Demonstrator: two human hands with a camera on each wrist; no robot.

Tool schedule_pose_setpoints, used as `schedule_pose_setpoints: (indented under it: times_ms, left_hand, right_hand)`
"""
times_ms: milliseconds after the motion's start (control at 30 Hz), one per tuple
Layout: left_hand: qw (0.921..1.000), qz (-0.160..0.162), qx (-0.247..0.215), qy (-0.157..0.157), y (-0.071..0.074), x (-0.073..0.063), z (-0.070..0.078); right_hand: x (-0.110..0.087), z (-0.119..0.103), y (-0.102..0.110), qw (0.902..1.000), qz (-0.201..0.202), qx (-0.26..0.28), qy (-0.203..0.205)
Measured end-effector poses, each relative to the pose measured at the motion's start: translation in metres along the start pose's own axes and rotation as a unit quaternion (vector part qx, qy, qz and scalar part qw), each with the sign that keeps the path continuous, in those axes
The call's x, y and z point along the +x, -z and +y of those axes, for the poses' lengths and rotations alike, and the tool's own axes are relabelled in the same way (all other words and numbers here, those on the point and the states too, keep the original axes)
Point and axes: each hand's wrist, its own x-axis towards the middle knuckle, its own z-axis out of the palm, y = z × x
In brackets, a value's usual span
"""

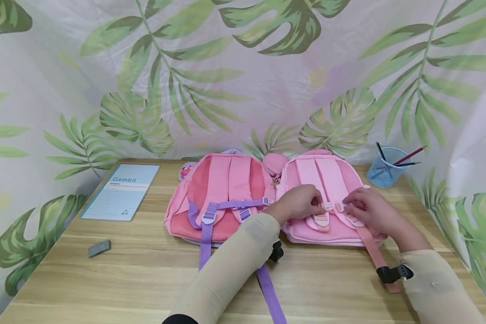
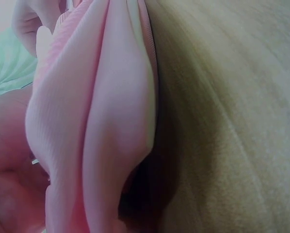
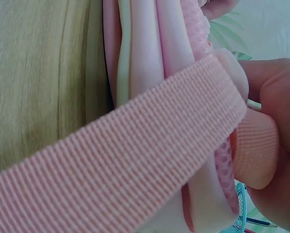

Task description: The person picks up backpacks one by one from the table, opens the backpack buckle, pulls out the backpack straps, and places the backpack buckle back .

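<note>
A light-pink backpack point(image 1: 303, 236) lies on the table with its shoulder straps point(image 1: 336, 177) facing up. My left hand point(image 1: 297, 202) pinches a small white buckle piece point(image 1: 328, 206) at the left shoulder strap. Opposite it, my right hand point(image 1: 368, 209) holds another white buckle piece point(image 1: 339, 207) between thumb and fingers. The two pieces sit close together, with a narrow gap between them. From the right strap's adjuster, a peach webbing strap point(image 3: 150, 150) runs down over the bag's lower edge. In the left wrist view, the bag's pink side point(image 2: 120, 92) hides most of the hands' work.
A coral-pink backpack point(image 1: 218, 180) with purple straps point(image 1: 205, 245) lies directly to the left. Behind the bags' touching sides is a round pink pouch point(image 1: 274, 163). A blue pencil cup point(image 1: 382, 173) stands back right; a notebook point(image 1: 121, 191) and grey eraser point(image 1: 99, 248) lie left.
</note>
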Motion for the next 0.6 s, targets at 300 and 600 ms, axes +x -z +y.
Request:
schedule_pose_setpoints:
  times_ms: [300, 600]
  left_hand:
    - [1.0000, 0.003, 0.001, 0.001, 0.0010, 0.0005, 0.0012]
    - [0.9999, 0.010, -0.004, -0.011, 0.0035, 0.0006, 0.0007]
  right_hand:
    - [0.0008, -0.0029, 0.0028, 1.0000, -0.007, 0.000, -0.004]
    - [0.0003, -0.0081, 0.0028, 0.9998, -0.003, 0.020, -0.005]
